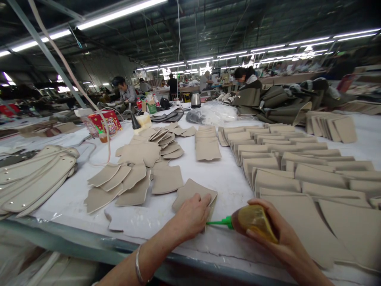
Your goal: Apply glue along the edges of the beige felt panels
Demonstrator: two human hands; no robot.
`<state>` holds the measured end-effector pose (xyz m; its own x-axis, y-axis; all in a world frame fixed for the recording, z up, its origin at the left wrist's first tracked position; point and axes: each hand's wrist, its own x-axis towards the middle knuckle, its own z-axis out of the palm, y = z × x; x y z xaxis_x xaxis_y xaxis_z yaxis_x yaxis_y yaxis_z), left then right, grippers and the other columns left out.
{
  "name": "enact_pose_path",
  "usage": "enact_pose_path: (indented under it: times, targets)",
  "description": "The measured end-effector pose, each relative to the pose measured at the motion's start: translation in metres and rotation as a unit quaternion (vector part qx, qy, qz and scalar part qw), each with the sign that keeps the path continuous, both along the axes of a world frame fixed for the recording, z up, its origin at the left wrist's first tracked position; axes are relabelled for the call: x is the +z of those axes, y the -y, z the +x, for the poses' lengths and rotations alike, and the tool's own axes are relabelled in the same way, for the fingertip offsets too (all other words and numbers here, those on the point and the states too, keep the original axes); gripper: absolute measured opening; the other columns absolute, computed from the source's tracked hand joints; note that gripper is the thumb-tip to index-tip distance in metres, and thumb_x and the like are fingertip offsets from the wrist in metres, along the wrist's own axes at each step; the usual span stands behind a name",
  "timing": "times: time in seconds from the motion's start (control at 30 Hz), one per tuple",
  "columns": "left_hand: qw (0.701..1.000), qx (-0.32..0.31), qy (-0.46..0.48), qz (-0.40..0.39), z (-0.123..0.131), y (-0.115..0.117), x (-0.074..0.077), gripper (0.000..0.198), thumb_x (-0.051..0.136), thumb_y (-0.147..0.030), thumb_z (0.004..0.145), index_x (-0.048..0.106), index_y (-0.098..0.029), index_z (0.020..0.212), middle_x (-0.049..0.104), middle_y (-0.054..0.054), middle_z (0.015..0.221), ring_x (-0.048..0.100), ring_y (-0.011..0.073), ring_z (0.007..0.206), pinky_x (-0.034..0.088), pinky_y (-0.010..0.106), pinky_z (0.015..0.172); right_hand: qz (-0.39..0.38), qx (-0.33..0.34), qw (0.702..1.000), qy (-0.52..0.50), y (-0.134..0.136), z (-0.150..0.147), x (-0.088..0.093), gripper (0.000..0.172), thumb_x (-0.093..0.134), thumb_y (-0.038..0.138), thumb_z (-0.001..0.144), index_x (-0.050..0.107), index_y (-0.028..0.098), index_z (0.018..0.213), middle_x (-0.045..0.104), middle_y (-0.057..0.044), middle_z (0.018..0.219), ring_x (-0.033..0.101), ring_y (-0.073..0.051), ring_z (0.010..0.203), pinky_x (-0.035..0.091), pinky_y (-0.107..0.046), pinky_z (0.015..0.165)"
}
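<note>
My left hand (195, 214) is closed on a taupe leather-like piece (190, 191) near the table's front edge, with the fingers at its right side. In my right hand (276, 226) is a squeeze bottle (253, 222) of amber liquid, tilted nearly level, its green nozzle (222, 222) pointing left. The nozzle tip meets the piece's edge just by my left fingers; whether it touches cannot be made out. Loose taupe pieces (133, 178) lie in a scattered pile behind my left hand. Overlapping rows of folded taupe pieces (268, 163) spread on the right.
A white-covered table (143, 220) carries cream riveted panels (38, 178) at left. Farther back are a red box (104, 123), a kettle (195, 100), clear plastic (214, 113) and dark stacked material (282, 99). A hose (74, 79) hangs at left. Other people work in the background.
</note>
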<state>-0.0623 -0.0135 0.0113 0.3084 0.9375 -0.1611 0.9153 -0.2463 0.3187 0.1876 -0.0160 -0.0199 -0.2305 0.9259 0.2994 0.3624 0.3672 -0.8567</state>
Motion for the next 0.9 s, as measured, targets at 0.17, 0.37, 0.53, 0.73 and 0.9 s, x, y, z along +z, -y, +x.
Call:
enact_pose_path:
  times: [0.17,0.37,0.53,0.73,0.9]
  targets:
    - [1.0,-0.001,0.0,-0.003,0.001,0.0,0.001,0.046,0.024,-0.032,0.096,0.039,-0.022,0.139,0.056,0.01,0.103,0.06,0.0265,0.088,0.045,0.037,0.078,-0.023,0.023,0.999,-0.002,-0.005,0.004,0.001,0.047,0.07,0.047,0.08,0.051,0.027,0.118,0.059,-0.003,0.11,0.061,-0.023,0.094,0.051,-0.025,0.081]
    - [1.0,-0.003,0.002,-0.006,0.001,-0.001,0.001,0.046,0.024,-0.032,0.096,0.039,-0.022,0.139,0.056,0.01,0.103,0.06,0.0264,0.087,0.046,0.037,0.078,0.027,0.002,1.0,0.004,-0.008,0.004,-0.005,0.044,0.07,0.045,0.081,0.051,0.028,0.117,0.057,-0.003,0.112,0.059,-0.021,0.097,0.05,-0.023,0.083]
    - [1.0,-0.005,0.008,0.001,0.001,-0.001,-0.002,0.046,0.025,-0.032,0.095,0.039,-0.022,0.139,0.056,0.009,0.105,0.06,0.0259,0.088,0.046,0.037,0.079,-0.021,0.038,0.999,0.0,-0.002,0.004,-0.017,0.048,0.067,0.048,0.083,0.048,0.026,0.121,0.056,-0.006,0.114,0.06,-0.024,0.096,0.051,-0.029,0.083]
    - [1.0,-0.007,0.012,-0.011,0.001,-0.003,-0.003,0.046,0.023,-0.029,0.095,0.041,-0.021,0.137,0.057,0.009,0.106,0.06,0.0249,0.09,0.046,0.035,0.079,0.043,-0.03,0.998,0.025,-0.019,0.004,-0.001,0.044,0.066,0.048,0.085,0.047,0.028,0.12,0.055,-0.004,0.115,0.056,-0.025,0.101,0.047,-0.033,0.087]
    - [1.0,-0.011,0.024,-0.015,0.0,-0.007,-0.002,0.048,0.023,-0.026,0.094,0.042,-0.022,0.138,0.058,0.008,0.105,0.06,0.0234,0.09,0.045,0.034,0.08,0.067,-0.047,0.996,0.036,-0.032,0.005,0.005,0.044,0.066,0.047,0.085,0.047,0.028,0.12,0.054,-0.005,0.115,0.056,-0.026,0.1,0.044,-0.039,0.092]
